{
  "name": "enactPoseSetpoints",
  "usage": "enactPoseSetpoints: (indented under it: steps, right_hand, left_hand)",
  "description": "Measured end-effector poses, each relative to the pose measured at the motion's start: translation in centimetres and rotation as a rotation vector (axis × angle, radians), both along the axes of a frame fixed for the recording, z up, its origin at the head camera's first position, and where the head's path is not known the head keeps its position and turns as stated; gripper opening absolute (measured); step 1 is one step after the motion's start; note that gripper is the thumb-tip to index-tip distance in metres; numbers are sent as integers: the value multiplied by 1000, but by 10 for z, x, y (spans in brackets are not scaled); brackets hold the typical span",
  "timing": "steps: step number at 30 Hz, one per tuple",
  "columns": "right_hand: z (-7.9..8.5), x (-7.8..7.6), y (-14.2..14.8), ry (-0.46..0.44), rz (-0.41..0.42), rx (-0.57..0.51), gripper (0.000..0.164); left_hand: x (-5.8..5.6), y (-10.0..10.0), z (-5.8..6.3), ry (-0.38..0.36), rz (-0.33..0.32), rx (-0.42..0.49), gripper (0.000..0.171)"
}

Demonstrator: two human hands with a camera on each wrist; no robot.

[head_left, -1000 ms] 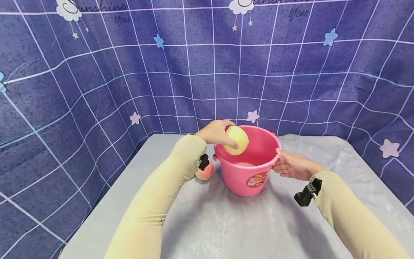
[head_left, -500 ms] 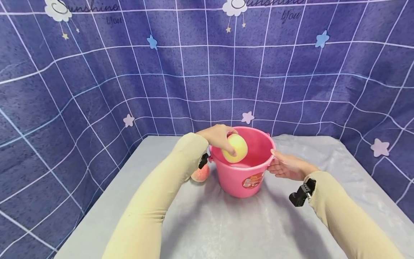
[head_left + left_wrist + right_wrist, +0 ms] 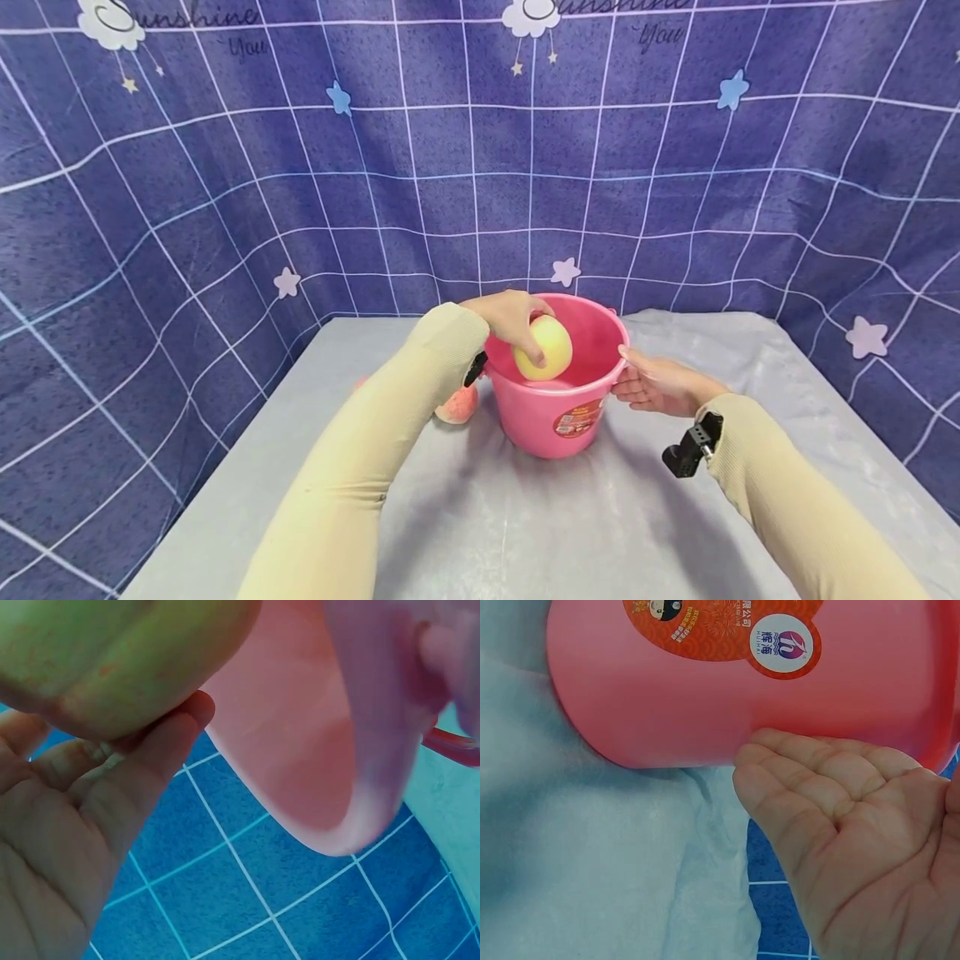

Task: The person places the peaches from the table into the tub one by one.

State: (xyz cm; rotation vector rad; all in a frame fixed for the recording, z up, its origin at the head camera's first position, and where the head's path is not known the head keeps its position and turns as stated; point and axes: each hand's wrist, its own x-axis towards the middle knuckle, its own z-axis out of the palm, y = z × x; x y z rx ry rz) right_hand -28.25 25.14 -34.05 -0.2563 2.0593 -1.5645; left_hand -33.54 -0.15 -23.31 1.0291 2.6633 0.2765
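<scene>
A large pale yellow fruit (image 3: 553,346) with a lobed end is gripped in my left hand (image 3: 512,318), within the mouth of the pink bucket (image 3: 525,421). Its underside shows faint red flecks in the left wrist view, with the thumb (image 3: 154,761) and fingers around it. The bucket stands upright. My right hand (image 3: 663,383) holds its right rim, the thumb at the edge and the fingers (image 3: 795,769) lying against the outer wall. Left of the bucket, a pinkish-red fruit (image 3: 459,406) sits on the table, partly covered by my left sleeve.
A sliver of another reddish thing (image 3: 360,383) shows behind the left sleeve. The table bears a grey cloth (image 3: 480,533). A blue gridded curtain (image 3: 420,200) rises close behind the bucket and along the left side.
My left hand has lowered the yellow fruit slightly deeper into the bucket's mouth. My right hand keeps its hold on the rim. The whole head view has shifted, so everything appears farther left.
</scene>
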Motion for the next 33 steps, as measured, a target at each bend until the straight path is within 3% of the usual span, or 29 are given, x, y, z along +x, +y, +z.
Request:
enactPoseSetpoints:
  steps: [21,33]
  right_hand:
    - [-2,0,0,-6,-15,-17,82]
    - [0,1,-1,-7,-4,-26,83]
  left_hand:
    - [-3,12,1,-29,-7,-85,68]
    - [-4,10,8,-97,24,27,68]
